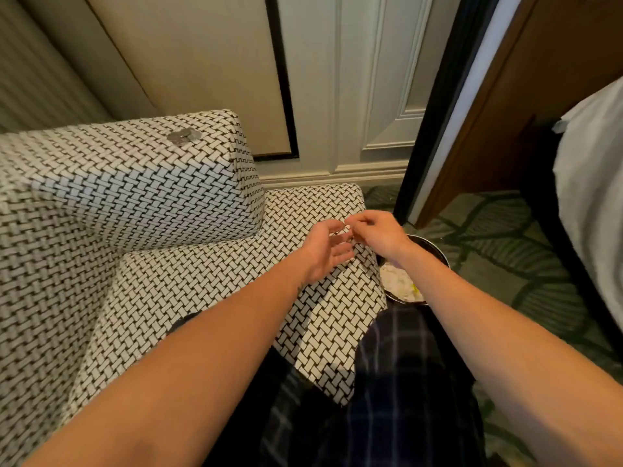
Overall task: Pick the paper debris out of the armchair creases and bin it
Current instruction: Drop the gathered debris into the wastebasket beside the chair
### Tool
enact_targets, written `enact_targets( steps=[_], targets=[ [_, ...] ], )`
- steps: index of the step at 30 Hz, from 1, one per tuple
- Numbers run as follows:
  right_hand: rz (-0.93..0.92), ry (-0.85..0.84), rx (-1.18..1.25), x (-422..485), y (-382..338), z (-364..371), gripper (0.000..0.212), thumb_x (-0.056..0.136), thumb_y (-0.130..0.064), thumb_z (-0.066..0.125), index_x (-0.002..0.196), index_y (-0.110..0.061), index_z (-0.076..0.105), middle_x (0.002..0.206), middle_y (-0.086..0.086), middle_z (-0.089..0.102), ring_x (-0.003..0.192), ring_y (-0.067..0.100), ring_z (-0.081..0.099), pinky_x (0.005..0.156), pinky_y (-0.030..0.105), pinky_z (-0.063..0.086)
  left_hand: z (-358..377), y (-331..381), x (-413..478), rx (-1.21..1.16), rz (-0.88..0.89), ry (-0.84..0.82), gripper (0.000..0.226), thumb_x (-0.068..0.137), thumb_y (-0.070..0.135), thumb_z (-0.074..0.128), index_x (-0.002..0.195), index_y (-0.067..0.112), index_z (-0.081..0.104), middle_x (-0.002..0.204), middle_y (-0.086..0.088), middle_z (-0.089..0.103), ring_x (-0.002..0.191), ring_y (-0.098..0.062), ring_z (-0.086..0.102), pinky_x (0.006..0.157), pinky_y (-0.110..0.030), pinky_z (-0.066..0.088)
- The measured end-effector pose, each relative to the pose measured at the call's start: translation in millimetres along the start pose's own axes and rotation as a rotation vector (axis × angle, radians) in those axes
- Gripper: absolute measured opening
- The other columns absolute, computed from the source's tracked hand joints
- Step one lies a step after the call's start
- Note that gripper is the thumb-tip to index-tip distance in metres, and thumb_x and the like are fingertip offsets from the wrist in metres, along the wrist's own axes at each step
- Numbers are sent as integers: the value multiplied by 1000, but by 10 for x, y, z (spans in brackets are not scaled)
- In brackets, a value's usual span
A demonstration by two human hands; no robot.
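Note:
The armchair point(141, 203) is covered in black-and-white woven fabric and fills the left and middle of the view. Both hands hover over its right armrest point(303, 203), near the outer edge. My left hand point(325, 254) is cupped, palm up, fingers apart. My right hand point(377, 234) has its fingertips pinched together right above the left palm; anything between them is too small to make out. A round dark bin point(435, 254) stands on the floor just right of the armrest, with white crumpled paper point(399, 284) inside. A greyish blurred patch point(183, 135) lies on top of the chair back.
Cream panelled wall and skirting run behind the chair. A dark wooden door frame point(448, 106) rises at the right, with a white-sheeted bed point(593, 197) at the far right. Green patterned carpet point(505, 237) surrounds the bin. My plaid-trousered legs point(387, 382) press against the seat front.

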State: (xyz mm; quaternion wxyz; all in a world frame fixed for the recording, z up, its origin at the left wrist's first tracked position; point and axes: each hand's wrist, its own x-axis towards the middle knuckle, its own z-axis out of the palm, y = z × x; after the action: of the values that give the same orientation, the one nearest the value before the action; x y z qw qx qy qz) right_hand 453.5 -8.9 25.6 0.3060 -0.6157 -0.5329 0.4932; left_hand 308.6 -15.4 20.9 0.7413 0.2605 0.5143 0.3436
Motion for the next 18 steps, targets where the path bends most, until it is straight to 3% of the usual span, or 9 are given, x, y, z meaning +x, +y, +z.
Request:
enact_targets(
  steps=[3,8,14,18],
  targets=[
    [-46,-139,-23,-179,-432,522,15,102,-18,58,106,-15,73,99,4,75,93,16,72,82,31,59,-392,115,-434,-61,76,29,41,103,27,37,128,3,56,113,-15,63,94,-23,66,85,-37,56],
    [-109,-305,-52,-447,-933,1397,17,102,-18,57,111,-17,71,101,0,75,91,15,74,70,21,57,-1126,263,-1100,-222,190,146,41,105,34,36,123,4,58,129,-22,62,122,-34,61,105,-49,50],
    [-209,-517,-144,-795,-1355,2473,21,100,-15,59,117,-18,71,104,-2,74,93,12,72,79,25,59,-2176,177,-1976,-297,281,270,44,104,34,38,134,3,50,137,-22,59,125,-36,60,103,-49,52],
    [-249,-712,-282,-999,-1487,3089,22,98,-18,62,118,-19,69,105,-2,74,95,13,72,83,28,61,-2697,-109,-2452,-406,314,393,39,106,30,35,131,4,51,129,-20,64,117,-33,66,101,-46,54]
  ],
)
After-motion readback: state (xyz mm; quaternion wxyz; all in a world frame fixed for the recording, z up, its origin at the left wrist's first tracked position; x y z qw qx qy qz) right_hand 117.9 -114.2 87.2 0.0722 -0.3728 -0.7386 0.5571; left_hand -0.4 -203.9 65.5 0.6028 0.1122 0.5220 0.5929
